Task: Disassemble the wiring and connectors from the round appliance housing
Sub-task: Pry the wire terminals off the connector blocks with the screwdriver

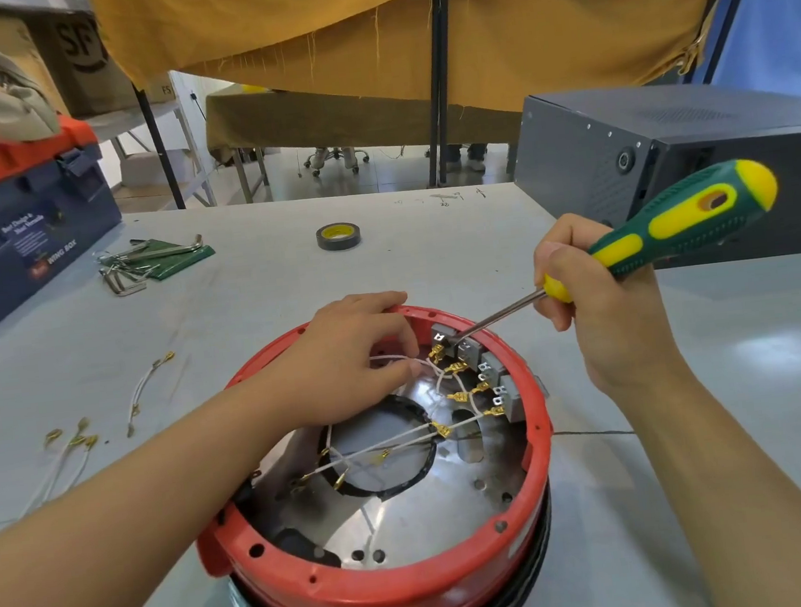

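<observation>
A round red housing point(370, 598) with a shiny metal floor stands on the table in front of me. White wires point(398, 444) with brass spade connectors run across its inside to grey terminal blocks point(492, 372) on the far right wall. My left hand point(350, 358) reaches into the housing and pinches a white wire close to the top connector. My right hand point(601, 302) grips a green and yellow screwdriver point(677, 224), whose tip touches the top terminal block.
Loose white wires with brass ends point(72, 444) lie on the table at the left. Hex keys on a green pouch point(156, 259) and a tape roll point(338, 236) sit farther back. A blue and red toolbox point(20, 229) stands at left, a grey metal case point(645, 159) at right.
</observation>
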